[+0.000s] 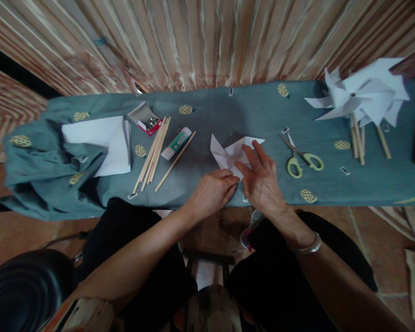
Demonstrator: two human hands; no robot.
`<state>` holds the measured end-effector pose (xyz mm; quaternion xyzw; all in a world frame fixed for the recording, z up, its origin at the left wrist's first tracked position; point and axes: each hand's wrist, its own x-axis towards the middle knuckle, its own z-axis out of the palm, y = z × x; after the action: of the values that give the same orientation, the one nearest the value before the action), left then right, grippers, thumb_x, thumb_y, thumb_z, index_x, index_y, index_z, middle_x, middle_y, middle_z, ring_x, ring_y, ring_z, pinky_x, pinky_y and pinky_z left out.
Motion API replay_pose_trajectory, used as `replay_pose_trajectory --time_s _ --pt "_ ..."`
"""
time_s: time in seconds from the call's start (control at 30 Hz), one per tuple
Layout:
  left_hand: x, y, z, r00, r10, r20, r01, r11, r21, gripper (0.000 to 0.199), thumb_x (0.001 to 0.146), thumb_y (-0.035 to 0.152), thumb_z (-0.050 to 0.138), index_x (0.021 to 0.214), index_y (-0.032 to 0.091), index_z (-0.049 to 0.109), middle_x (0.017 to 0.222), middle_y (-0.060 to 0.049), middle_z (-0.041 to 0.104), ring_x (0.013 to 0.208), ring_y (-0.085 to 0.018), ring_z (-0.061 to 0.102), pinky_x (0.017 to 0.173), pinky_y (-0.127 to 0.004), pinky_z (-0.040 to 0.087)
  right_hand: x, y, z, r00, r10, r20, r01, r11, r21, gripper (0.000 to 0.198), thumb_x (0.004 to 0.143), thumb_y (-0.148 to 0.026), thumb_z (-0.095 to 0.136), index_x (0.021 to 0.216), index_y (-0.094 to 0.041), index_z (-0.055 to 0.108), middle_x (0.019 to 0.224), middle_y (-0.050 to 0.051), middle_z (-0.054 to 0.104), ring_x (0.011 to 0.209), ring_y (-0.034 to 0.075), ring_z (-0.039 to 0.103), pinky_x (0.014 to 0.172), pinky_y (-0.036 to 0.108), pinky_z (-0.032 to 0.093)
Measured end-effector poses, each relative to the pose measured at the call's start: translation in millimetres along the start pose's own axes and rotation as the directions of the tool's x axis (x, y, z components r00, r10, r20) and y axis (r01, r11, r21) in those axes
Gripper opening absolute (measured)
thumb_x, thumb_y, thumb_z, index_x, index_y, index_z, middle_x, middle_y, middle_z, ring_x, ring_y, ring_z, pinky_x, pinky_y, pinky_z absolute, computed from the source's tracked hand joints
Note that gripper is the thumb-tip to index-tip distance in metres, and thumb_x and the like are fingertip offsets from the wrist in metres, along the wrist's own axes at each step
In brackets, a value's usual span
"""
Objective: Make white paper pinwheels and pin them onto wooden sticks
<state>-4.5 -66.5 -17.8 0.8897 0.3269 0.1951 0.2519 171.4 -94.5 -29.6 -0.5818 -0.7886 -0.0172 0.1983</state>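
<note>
- On the green cloth (259, 108), near its front edge, the folded white paper (223, 159) lies under both hands.
- The left hand (212, 188) is closed, and it seems to pinch the near corner; the fingertips are partly hidden.
- The right hand (262, 182) is open, with its fingers spread over the paper's right side.
- If the left fingers press unevenly, I think the paper could crease wrongly; if they slip, its corner could spring loose.
- Soft cloth beneath may also let the paper slide.
- The paper looks thin and matte, with pointed flaps standing up at left and far right.
</note>
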Motion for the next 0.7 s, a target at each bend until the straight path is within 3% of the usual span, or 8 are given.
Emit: replay_pose_trajectory --time_s 0.17,0.3,0.53,0.63,0.7 --pt "-0.9 -2.2 -5.2 0.998 -0.018 -0.053 0.015 0.998 -0.053 0.019 0.097 0.023 0.054 0.100 0.018 0.072 0.096 -0.007 0.071 0.093 -0.019 0.069 0.085 -0.031 0.055 -2.7 4.9 -5.4 0.997 -0.037 0.062 0.033 0.997 0.065 0.044 0.086 -0.017 0.050 0.128 -0.023 0.061 0.161 0.009 0.038 0.154 0.036 0.021 0.113 0.058 0.034" --pt "0.1 -8.8 -20.6 0.985 -0.098 -0.141 0.079 0.988 -0.135 0.020 0.096 0.025 0.056 0.100 0.016 0.074 0.095 -0.008 0.071 0.088 -0.019 0.068 0.081 -0.029 0.053 0.0 9.7 -5.7 0.995 -0.054 0.085 0.046 0.995 0.090 0.045 0.083 -0.019 0.055 0.128 -0.020 0.063 0.163 0.010 0.034 0.154 0.037 0.019 0.116 0.060 0.029" --pt "-4.9 -21.2 -41.2 0.933 -0.303 -0.193 0.245 0.930 -0.274 0.018 0.089 0.026 0.063 0.096 0.017 0.077 0.088 -0.006 0.072 0.077 -0.017 0.065 0.073 -0.028 0.049 8.3 7.6 1.1 0.998 -0.044 0.041 0.042 0.998 0.050 0.034 0.082 -0.013 0.056 0.112 -0.022 0.070 0.156 0.008 0.046 0.151 0.033 0.028 0.117 0.056 0.031" --pt "-8.8 -25.7 -36.9 0.886 -0.434 -0.164 0.324 0.831 -0.452 0.019 0.083 0.027 0.068 0.097 0.018 0.077 0.092 -0.006 0.074 0.082 -0.018 0.067 0.077 -0.030 0.050 10.3 6.5 5.1 1.000 -0.024 0.004 0.024 0.999 0.028 0.029 0.084 -0.011 0.053 0.104 -0.022 0.073 0.150 0.008 0.053 0.149 0.030 0.033 0.116 0.053 0.033" --pt "-9.9 -26.2 -32.8 0.826 -0.556 -0.096 0.362 0.653 -0.665 0.025 0.079 0.028 0.072 0.102 0.017 0.074 0.091 -0.006 0.075 0.083 -0.019 0.069 0.079 -0.031 0.051 10.4 6.9 7.2 1.000 -0.010 -0.011 0.010 0.999 0.033 0.030 0.087 -0.011 0.051 0.102 -0.022 0.073 0.148 0.008 0.055 0.149 0.029 0.034 0.116 0.052 0.034"
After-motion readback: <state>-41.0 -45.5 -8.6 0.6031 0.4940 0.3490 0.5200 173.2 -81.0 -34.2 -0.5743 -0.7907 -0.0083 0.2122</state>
